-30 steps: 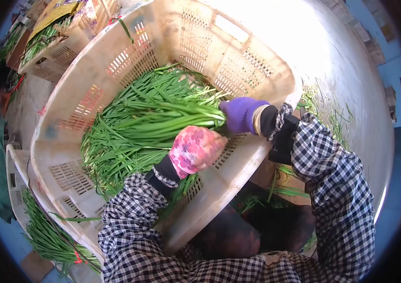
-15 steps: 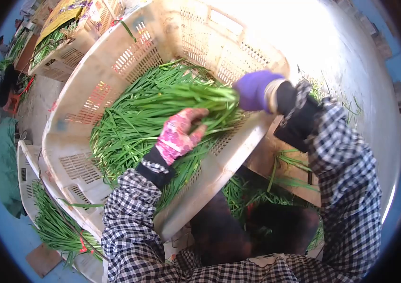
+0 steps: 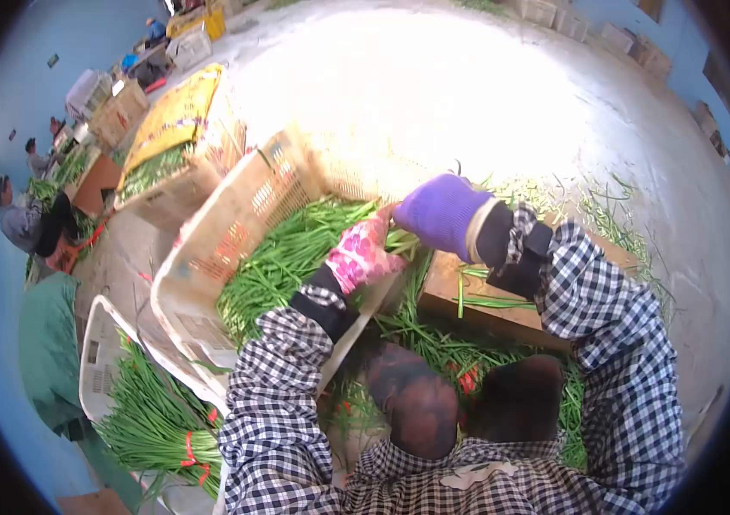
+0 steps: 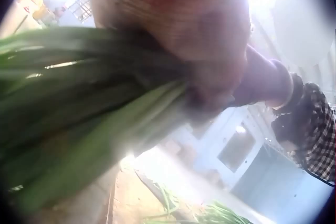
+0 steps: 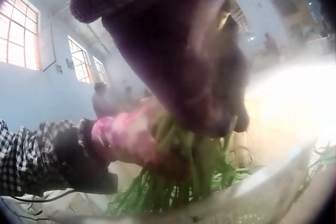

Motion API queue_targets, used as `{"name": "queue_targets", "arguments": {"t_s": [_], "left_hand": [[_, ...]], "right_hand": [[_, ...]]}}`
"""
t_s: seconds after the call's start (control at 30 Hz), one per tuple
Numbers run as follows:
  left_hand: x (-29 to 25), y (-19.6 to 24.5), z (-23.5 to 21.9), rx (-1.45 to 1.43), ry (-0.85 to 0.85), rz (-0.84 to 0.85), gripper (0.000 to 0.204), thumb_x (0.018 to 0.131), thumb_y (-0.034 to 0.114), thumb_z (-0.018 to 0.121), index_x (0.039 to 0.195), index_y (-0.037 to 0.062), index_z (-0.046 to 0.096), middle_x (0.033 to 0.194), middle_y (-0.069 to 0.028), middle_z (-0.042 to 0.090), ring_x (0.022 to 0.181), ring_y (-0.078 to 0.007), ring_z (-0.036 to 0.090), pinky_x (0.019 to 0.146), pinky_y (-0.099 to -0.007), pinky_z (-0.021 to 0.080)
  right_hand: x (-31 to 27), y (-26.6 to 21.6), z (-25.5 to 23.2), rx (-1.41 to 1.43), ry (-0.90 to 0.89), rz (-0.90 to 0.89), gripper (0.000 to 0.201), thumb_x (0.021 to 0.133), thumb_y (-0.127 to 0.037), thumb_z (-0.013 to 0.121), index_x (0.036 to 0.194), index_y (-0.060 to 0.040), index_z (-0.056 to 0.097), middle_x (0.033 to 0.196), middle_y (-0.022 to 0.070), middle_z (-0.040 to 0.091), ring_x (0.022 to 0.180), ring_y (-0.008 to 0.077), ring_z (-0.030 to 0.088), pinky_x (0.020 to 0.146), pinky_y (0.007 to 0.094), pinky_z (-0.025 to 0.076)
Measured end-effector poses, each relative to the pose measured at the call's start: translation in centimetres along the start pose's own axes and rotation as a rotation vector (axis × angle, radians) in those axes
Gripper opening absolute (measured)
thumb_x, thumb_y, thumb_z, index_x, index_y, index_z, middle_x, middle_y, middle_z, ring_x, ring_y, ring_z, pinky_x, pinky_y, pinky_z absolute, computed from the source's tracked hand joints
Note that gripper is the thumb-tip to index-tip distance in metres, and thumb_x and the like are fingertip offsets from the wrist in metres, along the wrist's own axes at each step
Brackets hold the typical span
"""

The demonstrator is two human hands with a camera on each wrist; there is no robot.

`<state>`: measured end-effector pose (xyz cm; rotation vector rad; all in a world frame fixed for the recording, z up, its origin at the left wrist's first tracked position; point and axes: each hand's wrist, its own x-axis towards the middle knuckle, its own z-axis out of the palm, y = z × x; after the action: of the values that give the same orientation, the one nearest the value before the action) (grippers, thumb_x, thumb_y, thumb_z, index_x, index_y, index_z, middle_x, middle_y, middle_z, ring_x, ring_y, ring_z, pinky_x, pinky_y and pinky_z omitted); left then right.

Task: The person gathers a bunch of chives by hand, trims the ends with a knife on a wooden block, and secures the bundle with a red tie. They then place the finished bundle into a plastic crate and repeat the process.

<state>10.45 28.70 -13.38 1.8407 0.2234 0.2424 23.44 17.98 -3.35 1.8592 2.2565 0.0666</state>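
Observation:
My left hand (image 3: 365, 253), in a pink flowered glove, grips a bunch of green chives (image 4: 79, 103) over the near right rim of a cream plastic crate (image 3: 202, 270). The leaves fan out from this hand in the left wrist view. My right hand (image 3: 444, 215), in a purple glove, meets the left at the stalk ends; in the right wrist view its fingers (image 5: 210, 113) curl down and pinch the stalk ends beside the pink glove. More loose chives (image 3: 275, 270) fill the crate under the left hand.
Tied chive bunches (image 3: 163, 421) with red bands lie in a second crate (image 3: 94, 352) at lower left. A wooden board (image 3: 477, 287) stands right of the crate, with loose chives (image 3: 421, 326) around my knees. Other people (image 3: 21, 219) sit by crates at far left.
The head view has tilted up to show more of the room. My left hand let go of the chives and regripped them by the stalk ends; both hands came together at the crate's rim.

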Motion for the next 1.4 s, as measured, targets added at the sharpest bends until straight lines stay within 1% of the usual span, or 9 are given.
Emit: {"name": "queue_targets", "arguments": {"t_s": [0.1, 0.17, 0.23, 0.47, 0.77, 1.07, 1.13, 1.23, 1.4], "left_hand": [[5.0, 5.2, 1.7, 0.330, 0.159, -0.243, 0.065, 0.058, 0.005, 0.069, 0.119, 0.0005, 0.048, 0.103, -0.0103, 0.062, 0.096, -0.0180, 0.057, 0.087, -0.0304, 0.044], [4.4, 2.8, 2.5, 0.310, 0.273, -0.171, 0.058, 0.060, 0.005, 0.068, 0.115, 0.0008, 0.051, 0.097, -0.0108, 0.063, 0.089, -0.0177, 0.060, 0.081, -0.0295, 0.047], [4.1, 3.4, 3.5, 0.121, 0.407, -0.065, 0.053, 0.062, 0.005, 0.068, 0.112, 0.0014, 0.052, 0.096, -0.0103, 0.063, 0.087, -0.0171, 0.061, 0.078, -0.0285, 0.048], [4.3, 3.3, 6.9, 0.219, 0.318, 0.100, 0.066, 0.071, 0.021, 0.068, 0.126, 0.0009, 0.037, 0.108, -0.0181, 0.057, 0.097, -0.0276, 0.059, 0.083, -0.0352, 0.046], [2.1, 9.3, 9.5, -0.176, 0.137, 0.294, 0.076, 0.081, 0.027, 0.066, 0.139, 0.0079, 0.022, 0.122, -0.0102, 0.049, 0.111, -0.0172, 0.048, 0.093, -0.0305, 0.038], [3.5, 10.3, 13.3, 0.481, 0.288, 0.499, 0.048, 0.078, 0.005, 0.056, 0.123, 0.0066, 0.039, 0.106, -0.0079, 0.051, 0.085, -0.0130, 0.056, 0.065, -0.0240, 0.049], [3.0, 12.4, 14.8, -0.130, 0.178, 0.041, 0.068, 0.072, 0.006, 0.068, 0.130, 0.0045, 0.033, 0.122, -0.0102, 0.047, 0.111, -0.0191, 0.048, 0.093, -0.0321, 0.040], [3.6, 13.1, 15.9, -0.093, 0.097, 0.294, 0.078, 0.068, 0.008, 0.072, 0.132, 0.0061, 0.028, 0.128, -0.0096, 0.041, 0.116, -0.0206, 0.044, 0.095, -0.0342, 0.039], [2.9, 13.7, 16.3, -0.176, -0.002, 0.048, 0.097, 0.058, 0.023, 0.082, 0.133, 0.0033, 0.024, 0.130, -0.0153, 0.036, 0.123, -0.0237, 0.037, 0.100, -0.0354, 0.034]], "right_hand": [[-2.1, 8.2, 1.3, 0.326, 0.084, -0.008, 0.036, 0.072, -0.015, 0.066, 0.106, -0.0078, 0.058, 0.098, 0.0114, 0.061, 0.093, 0.0243, 0.060, 0.078, 0.0346, 0.049], [-4.5, 9.0, 2.8, 1.361, 0.552, 0.117, 0.059, 0.077, -0.026, 0.067, 0.126, -0.0043, 0.045, 0.123, 0.0157, 0.051, 0.115, 0.0247, 0.049, 0.093, 0.0367, 0.043], [-5.2, 8.4, 6.6, 1.591, 0.588, 0.106, 0.087, 0.078, -0.032, 0.068, 0.140, -0.0026, 0.015, 0.144, 0.0183, 0.020, 0.133, 0.0270, 0.022, 0.106, 0.0392, 0.028], [-4.9, 1.4, 6.2, 2.113, 0.966, 0.166, 0.052, 0.092, -0.016, 0.046, 0.137, -0.0037, 0.024, 0.101, 0.0106, 0.062, 0.095, 0.0149, 0.056, 0.083, 0.0281, 0.046], [-7.8, 1.0, 3.2, 2.073, 1.326, -0.010, 0.059, 0.090, -0.010, 0.048, 0.141, -0.0148, 0.017, 0.121, 0.0170, 0.050, 0.102, 0.0239, 0.056, 0.085, 0.0358, 0.048], [-12.4, 0.0, 2.8, 1.733, 1.351, 0.113, 0.020, 0.083, -0.001, 0.056, 0.100, -0.0035, 0.046, 0.111, 0.0168, 0.056, 0.096, 0.0189, 0.057, 0.080, 0.0282, 0.047], [-13.2, 0.2, 2.8, 1.769, 1.388, 0.111, 0.021, 0.082, 0.001, 0.056, 0.100, -0.0034, 0.046, 0.109, 0.0160, 0.056, 0.093, 0.0181, 0.058, 0.079, 0.0281, 0.047], [-15.3, 0.3, 2.3, 1.775, 1.405, 0.102, 0.024, 0.080, 0.006, 0.053, 0.100, -0.0036, 0.044, 0.102, 0.0139, 0.057, 0.089, 0.0174, 0.058, 0.078, 0.0286, 0.048], [-15.4, 1.7, 5.1, 1.905, 1.620, 0.042, 0.028, 0.077, 0.009, 0.044, 0.100, -0.0040, 0.041, 0.086, 0.0098, 0.056, 0.085, 0.0191, 0.058, 0.077, 0.0310, 0.050]]}}
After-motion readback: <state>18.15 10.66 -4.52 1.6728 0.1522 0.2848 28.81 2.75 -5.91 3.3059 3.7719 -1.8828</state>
